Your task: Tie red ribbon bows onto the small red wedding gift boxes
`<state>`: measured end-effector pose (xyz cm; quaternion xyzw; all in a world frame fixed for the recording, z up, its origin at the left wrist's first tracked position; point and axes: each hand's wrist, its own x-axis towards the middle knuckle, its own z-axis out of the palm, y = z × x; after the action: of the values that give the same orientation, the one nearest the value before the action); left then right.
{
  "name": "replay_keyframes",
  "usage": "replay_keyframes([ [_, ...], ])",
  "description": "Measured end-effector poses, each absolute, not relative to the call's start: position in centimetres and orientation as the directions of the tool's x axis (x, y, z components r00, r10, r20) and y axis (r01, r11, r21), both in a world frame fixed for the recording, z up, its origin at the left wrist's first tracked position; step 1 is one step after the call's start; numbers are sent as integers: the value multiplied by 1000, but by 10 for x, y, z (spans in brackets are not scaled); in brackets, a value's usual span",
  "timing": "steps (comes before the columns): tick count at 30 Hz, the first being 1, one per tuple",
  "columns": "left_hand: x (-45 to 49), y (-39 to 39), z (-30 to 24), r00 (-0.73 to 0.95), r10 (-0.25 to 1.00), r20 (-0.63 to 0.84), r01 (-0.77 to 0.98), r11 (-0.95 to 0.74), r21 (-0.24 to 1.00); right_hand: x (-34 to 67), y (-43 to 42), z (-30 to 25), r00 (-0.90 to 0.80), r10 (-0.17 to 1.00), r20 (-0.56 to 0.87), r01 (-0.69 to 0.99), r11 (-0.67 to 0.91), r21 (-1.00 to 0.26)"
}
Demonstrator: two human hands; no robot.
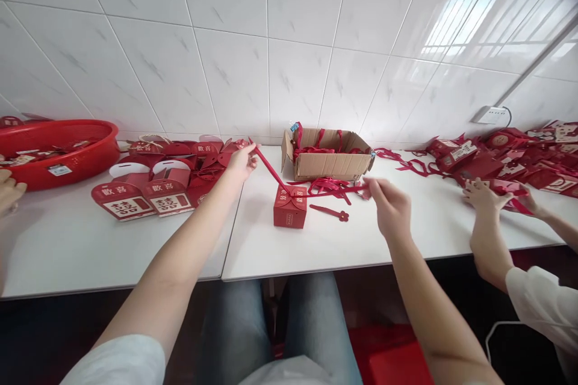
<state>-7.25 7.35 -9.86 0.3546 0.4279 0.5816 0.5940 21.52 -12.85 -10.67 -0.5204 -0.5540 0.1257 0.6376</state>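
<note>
A small red gift box (289, 212) with pale lettering stands upright on the white table before me. A red ribbon (272, 169) runs from its top in two taut ends. Up and to the left, my left hand (242, 162) pinches one end. My right hand (391, 201) is closed on the other end, to the right of the box and a little above the tabletop. Just right of the box lies a red strip with a flower-shaped tip (336, 213). Behind that is a loose heap of red ribbons (327, 185).
An open cardboard carton (332, 165) with ribbons stands against the tiled wall. Red boxes (169, 192) and a red plastic basin (97, 156) are at left. At right, a co-worker's hands (485, 195) handle a red box near a pile (501, 150). Another person's hand (9, 191) shows far left.
</note>
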Motion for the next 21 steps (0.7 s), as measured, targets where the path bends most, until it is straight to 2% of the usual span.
replay_keyframes([
  [4, -59, 45, -58, 58, 990, 131, -282, -109, 953, 188, -67, -42, 221, 727, 651, 409, 537, -738],
  [6, -48, 29, -44, 136, 948, 289, -116, -275, 955, 170, -44, -21, 150, 756, 638, 330, 570, -753],
  [8, -37, 16, -34, 211, 900, 381, -4, -389, 921, 155, -28, -9, 88, 806, 586, 298, 540, -787],
  [13, -26, 3, -24, 319, 845, 430, 53, -469, 882, 139, -8, -4, 8, 820, 572, 300, 544, -784],
  [21, -25, -2, -21, 287, 865, 413, 83, -452, 888, 141, -8, -1, -13, 807, 591, 327, 562, -760],
])
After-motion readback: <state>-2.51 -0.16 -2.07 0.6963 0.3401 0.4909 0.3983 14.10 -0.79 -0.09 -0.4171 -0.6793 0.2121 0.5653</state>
